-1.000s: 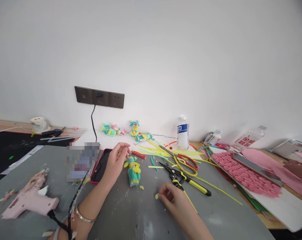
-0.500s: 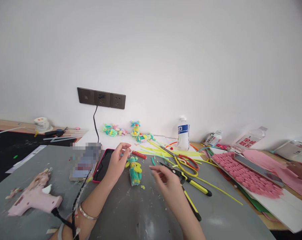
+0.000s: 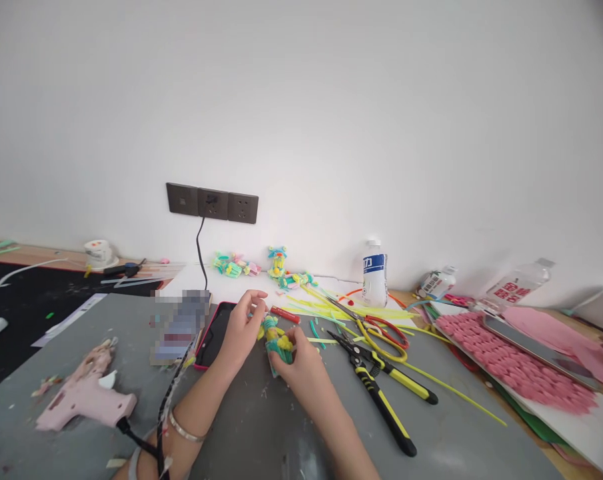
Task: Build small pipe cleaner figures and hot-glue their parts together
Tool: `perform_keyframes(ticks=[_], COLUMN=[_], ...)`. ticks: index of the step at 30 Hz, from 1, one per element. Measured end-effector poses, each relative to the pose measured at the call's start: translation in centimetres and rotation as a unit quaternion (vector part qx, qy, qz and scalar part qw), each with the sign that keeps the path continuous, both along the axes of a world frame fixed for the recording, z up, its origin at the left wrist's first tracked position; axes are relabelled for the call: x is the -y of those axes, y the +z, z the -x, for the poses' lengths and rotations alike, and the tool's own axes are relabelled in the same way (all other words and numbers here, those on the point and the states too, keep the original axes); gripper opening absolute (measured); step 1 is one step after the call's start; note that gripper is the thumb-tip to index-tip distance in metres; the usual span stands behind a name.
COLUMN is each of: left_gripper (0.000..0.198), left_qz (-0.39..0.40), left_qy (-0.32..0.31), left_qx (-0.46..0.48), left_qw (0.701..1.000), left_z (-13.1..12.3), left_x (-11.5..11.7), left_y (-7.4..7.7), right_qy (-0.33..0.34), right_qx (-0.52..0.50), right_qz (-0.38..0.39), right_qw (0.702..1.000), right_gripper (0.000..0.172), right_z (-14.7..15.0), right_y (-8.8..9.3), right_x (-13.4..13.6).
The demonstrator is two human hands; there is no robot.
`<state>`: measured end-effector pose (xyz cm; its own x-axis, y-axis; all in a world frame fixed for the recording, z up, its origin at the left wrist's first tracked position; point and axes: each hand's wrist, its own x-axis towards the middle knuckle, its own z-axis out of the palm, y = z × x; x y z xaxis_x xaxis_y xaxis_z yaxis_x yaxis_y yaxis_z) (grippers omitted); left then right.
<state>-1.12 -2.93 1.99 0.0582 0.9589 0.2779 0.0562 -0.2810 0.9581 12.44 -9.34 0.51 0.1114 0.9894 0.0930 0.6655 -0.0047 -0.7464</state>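
Note:
A small yellow-and-teal pipe-cleaner figure lies on the grey table mat. My right hand has its fingers closed round the figure's lower part. My left hand rests just left of the figure, fingers curled, fingertips at its head; whether they pinch anything I cannot make out. A bangle sits on my left wrist. A red-cased phone lies under and left of my left hand.
Yellow-and-black pliers and red-and-yellow scissors lie right of the figure among yellow strips. A pink glue gun lies at left, its cord running to the wall socket. More figures, a white bottle and pink pieces stand behind and right.
My right hand left the spot near the pliers and moved left onto the figure, closing on it. My left hand stayed beside the figure's head. The view shifted slightly left.

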Motion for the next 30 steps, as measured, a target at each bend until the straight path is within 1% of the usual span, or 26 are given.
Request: perform_keyframes(ticks=[1,3,5,7,9,11,16,20,23,26,30], left_gripper=[0.021,0.024,0.027,0.030,0.031,0.029,0.040,0.046,0.045,0.041,0.038], left_qz=[0.000,0.000,0.000,0.002,0.013,0.029,0.054,0.056,0.060,0.073,0.080], left_qy=[-0.012,-0.057,-0.116,-0.158,-0.173,-0.177,-0.234,-0.223,-0.209,-0.195,-0.181], left_qx=[0.012,0.033,0.033,0.018,0.015,0.030,0.047,0.060,0.056,0.063,0.069], left_qw=[1.000,0.998,0.993,0.987,0.985,0.983,0.970,0.971,0.974,0.976,0.978], left_z=[0.0,-0.1,-0.3,-0.5,-0.7,-0.9,-1.1,-1.1,-1.2,-1.1,-0.9], left_x=[0.1,0.4,0.7,0.9,1.0,0.9,0.7,0.8,0.7,0.5,0.4], left_y=[0.1,0.3,0.4,0.4,0.2,0.1,0.0,0.0,-0.1,-0.3,-0.4], right_qy=[-0.004,-0.026,-0.060,-0.092,-0.110,-0.112,-0.069,-0.063,-0.062,-0.053,-0.043], right_qx=[-0.025,-0.088,-0.147,-0.172,-0.160,-0.134,-0.093,-0.079,-0.081,-0.105,-0.169], right_qz=[-0.004,-0.031,-0.080,-0.132,-0.175,-0.200,-0.224,-0.231,-0.228,-0.219,-0.216], right_qw=[1.000,0.995,0.984,0.972,0.965,0.964,0.968,0.968,0.968,0.969,0.961], right_gripper=[0.020,0.028,0.042,0.056,0.063,0.063,0.064,0.067,0.072,0.075,0.071], right_z=[-0.3,-1.0,-1.6,-1.8,-1.7,-1.4,0.0,0.5,0.7,0.9,1.3], right_y=[-0.1,0.0,0.4,0.9,1.3,1.3,0.6,0.4,0.2,-0.1,-0.5], right_x=[0.0,0.2,0.3,0.3,0.2,-0.1,-1.0,-1.7,-2.0,-2.0,-1.9])
